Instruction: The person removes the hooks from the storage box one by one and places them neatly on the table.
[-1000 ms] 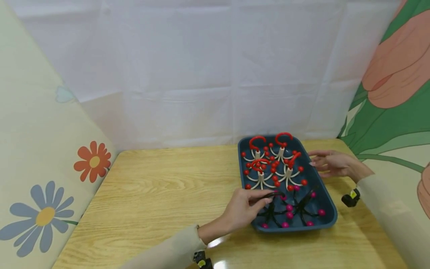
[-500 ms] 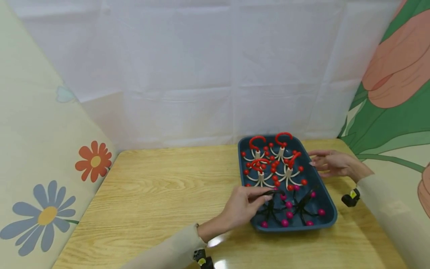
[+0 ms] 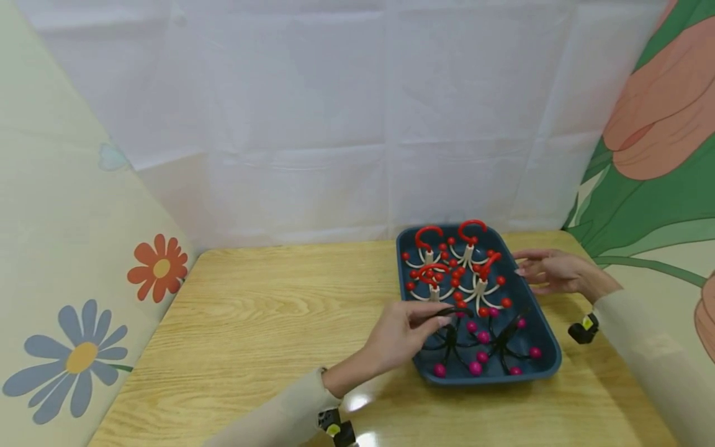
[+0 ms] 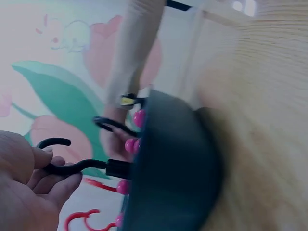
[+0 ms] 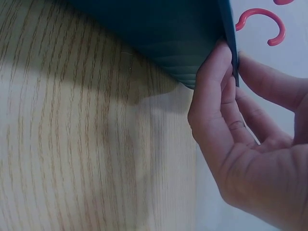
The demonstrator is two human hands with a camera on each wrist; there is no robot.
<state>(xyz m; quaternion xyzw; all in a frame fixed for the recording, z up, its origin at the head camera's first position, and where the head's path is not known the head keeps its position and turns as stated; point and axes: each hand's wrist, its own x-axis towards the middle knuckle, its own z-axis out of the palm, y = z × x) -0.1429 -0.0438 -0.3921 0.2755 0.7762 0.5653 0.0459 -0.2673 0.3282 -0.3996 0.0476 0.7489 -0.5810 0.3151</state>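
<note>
My left hand (image 3: 396, 332) pinches the curved top of a black multi-armed hook (image 3: 451, 338) between thumb and fingers. Bright pink balls tip the hook's spread arms, which stand over the near left part of a dark blue tray (image 3: 491, 380). In the left wrist view, the black hook (image 4: 70, 168) stands up past the tray's rim, its lower arms hidden by the tray wall. My right hand (image 3: 553, 273) grips the tray's right rim, thumb inside and fingers outside, as the right wrist view shows. Beside the held hook sits a second black hook (image 3: 504, 338), also pink-tipped.
Several white hooks (image 3: 480, 288) with red tops and red balls stand in the tray's far half. The tray rests on a wood-grain table (image 3: 268, 323), near a white sheet (image 3: 290, 124) at the back. Flower-printed panels rise on both sides.
My left hand has moved slightly up and left, and the black hook's top and pink balls have shifted a little with it. My right hand stays at the tray's rim.
</note>
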